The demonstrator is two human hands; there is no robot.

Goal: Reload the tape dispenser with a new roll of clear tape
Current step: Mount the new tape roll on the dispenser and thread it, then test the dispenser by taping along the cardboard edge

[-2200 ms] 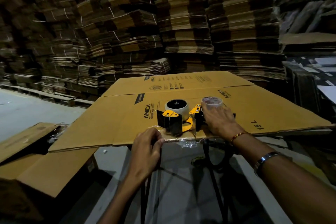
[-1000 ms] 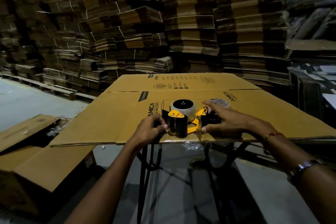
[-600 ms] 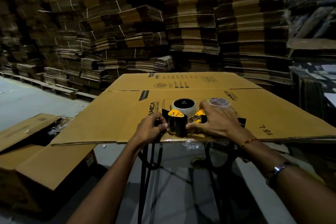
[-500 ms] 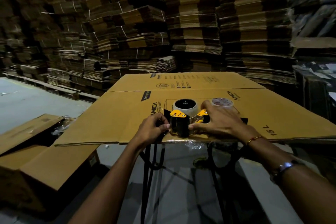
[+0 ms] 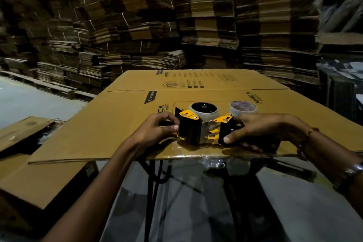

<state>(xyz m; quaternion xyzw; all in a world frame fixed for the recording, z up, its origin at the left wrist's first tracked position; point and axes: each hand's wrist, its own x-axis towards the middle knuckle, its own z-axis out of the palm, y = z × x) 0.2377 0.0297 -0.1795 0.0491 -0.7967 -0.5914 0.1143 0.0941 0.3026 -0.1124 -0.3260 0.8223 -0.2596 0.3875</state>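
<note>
A black and yellow tape dispenser (image 5: 198, 128) lies on a flattened cardboard box (image 5: 121, 124) near its front edge. A roll of clear tape (image 5: 204, 110) sits on the dispenser's hub at the back. A second clear roll (image 5: 243, 107) stands on the cardboard just right of it. My left hand (image 5: 157, 129) grips the dispenser's left end, fingers curled round it. My right hand (image 5: 261, 129) holds the right end and handle, thumb pressed against the black side plate.
The cardboard lies on a black folding stand (image 5: 155, 175) over a grey floor. Tall stacks of flat cartons (image 5: 196, 15) fill the background. Open cartons (image 5: 29, 163) sit low on the left, and crumpled clear film (image 5: 212, 163) hangs under the front edge.
My left hand rose from the cardboard's edge to the dispenser's left end. My right hand left the spare roll and settled on the dispenser's right end.
</note>
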